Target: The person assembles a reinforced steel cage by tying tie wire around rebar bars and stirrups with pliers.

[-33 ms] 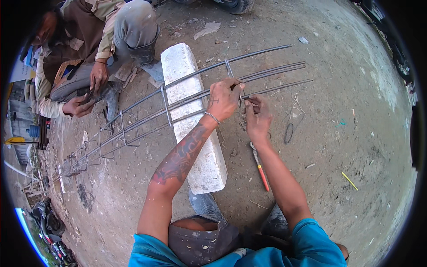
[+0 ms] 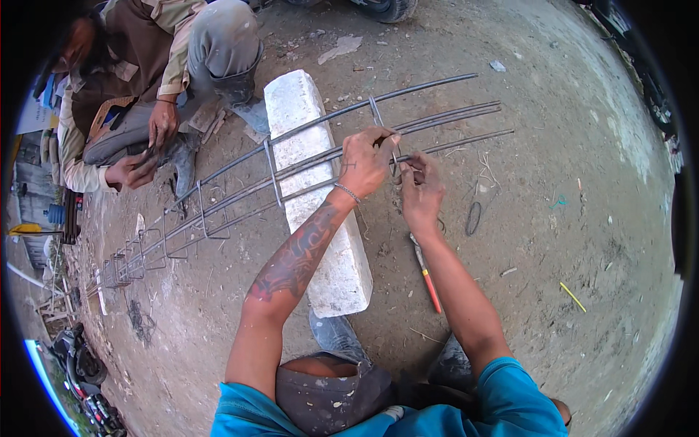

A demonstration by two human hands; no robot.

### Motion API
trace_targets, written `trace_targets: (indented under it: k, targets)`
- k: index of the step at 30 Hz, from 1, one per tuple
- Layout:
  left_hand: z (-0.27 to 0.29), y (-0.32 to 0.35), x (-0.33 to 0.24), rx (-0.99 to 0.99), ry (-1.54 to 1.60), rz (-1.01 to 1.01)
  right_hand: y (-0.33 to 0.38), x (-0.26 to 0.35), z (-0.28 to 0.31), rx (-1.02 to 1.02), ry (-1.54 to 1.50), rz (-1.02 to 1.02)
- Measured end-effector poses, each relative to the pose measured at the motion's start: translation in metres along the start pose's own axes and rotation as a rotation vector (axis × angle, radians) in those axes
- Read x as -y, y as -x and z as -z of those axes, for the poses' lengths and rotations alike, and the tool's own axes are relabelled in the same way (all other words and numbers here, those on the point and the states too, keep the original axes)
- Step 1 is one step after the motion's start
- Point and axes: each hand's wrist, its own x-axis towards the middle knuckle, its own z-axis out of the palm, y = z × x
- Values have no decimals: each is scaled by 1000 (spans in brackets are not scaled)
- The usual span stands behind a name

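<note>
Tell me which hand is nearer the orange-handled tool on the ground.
Right. The right hand is just above the orange-handled tool; the left hand is farther up-left, on the steel bars.

Four long rebars (image 2: 342,149), one white block (image 2: 320,218)

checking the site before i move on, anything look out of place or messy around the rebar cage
Nothing is damaged. The rebar cage rests across a white block. Loose bits lie on the dirt near it: an orange-handled tool beside the right hand, a small wire loop and a yellow scrap. The left hand grips a stirrup.
</note>
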Motion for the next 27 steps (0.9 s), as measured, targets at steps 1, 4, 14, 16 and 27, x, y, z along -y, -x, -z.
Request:
trace_targets:
  k: [1, 4, 14, 16, 27]
  targets:
    - [-1, 1, 2, -24, 45, 21, -1, 0, -1, -9, 113, 54]
    - [-2, 4, 11, -79, 112, -19, 4, 2, -5, 0, 270, 213]
    - [20, 28, 12, 62, 156, -278, 0, 3, -3, 76, 126, 47]
    - [34, 33, 11, 133, 25, -409, -2, 4, -4, 75, 158, 68]
    - [29, 21, 11, 344, -108, -262, -8, 5, 2, 137, 224, 120]
